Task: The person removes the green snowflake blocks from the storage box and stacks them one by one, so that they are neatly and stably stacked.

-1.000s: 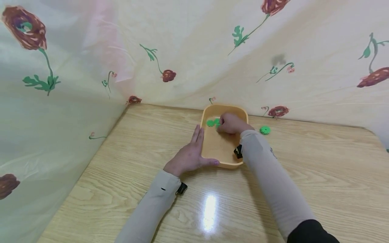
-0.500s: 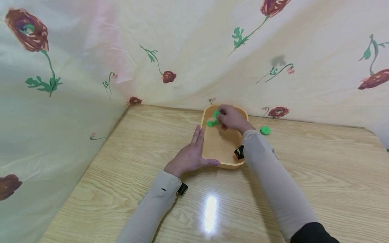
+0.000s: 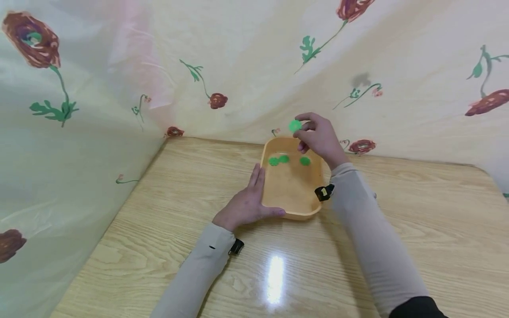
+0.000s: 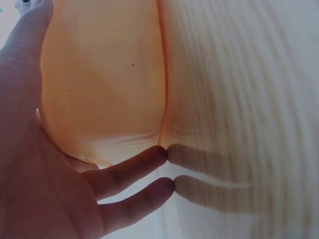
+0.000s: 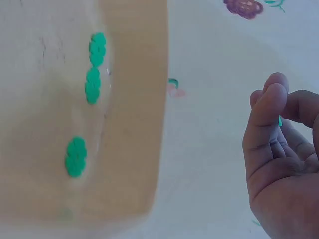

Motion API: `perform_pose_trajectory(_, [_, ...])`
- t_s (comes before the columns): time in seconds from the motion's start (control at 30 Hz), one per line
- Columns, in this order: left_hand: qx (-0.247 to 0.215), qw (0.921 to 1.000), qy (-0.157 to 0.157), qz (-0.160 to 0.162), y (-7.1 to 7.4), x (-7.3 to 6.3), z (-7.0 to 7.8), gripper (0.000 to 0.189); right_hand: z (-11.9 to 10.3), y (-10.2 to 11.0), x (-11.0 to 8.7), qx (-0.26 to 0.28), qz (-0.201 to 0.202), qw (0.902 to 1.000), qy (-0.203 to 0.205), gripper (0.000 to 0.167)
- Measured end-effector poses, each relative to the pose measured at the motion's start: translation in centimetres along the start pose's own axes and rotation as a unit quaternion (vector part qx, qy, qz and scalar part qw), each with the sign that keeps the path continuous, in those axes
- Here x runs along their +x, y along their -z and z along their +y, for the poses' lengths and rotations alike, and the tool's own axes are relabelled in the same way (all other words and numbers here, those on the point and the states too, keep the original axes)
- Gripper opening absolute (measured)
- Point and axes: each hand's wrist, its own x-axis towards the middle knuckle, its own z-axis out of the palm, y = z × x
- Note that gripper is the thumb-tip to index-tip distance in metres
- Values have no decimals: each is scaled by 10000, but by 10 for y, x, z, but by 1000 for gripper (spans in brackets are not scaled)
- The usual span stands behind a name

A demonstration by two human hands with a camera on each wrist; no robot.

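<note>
In the head view, my right hand [image 3: 320,137] pinches a green notched disc [image 3: 295,126] above the back of an orange plastic tray [image 3: 292,196]. Its thumb and index finger meet at the disc's edge, and only a green sliver of it shows in the right wrist view. Three more green discs lie flat on the tray floor: two side by side at the left [image 3: 273,161] and one to the right [image 3: 305,160]. Against the tray's left side rests my left hand [image 3: 245,206], fingers straight along the outer wall, thumb along the front rim.
The tray stands on a light wood-grain table [image 3: 199,185], near a flowered cloth backdrop [image 3: 254,66] that rises behind and to the left. A black wrist device [image 3: 324,193] on the right cuff overlaps the tray's right edge.
My right hand has lifted a disc out of the tray, moving up and back. A disc on the table right of the tray is now hidden behind the right sleeve. The left hand stays put.
</note>
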Motion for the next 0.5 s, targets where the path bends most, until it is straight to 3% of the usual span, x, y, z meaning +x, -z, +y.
perform_pose_trajectory(0.5, [-49, 10000, 54, -26, 0, -2, 0, 137, 18, 30, -33, -333, 385, 9983, -298, 47])
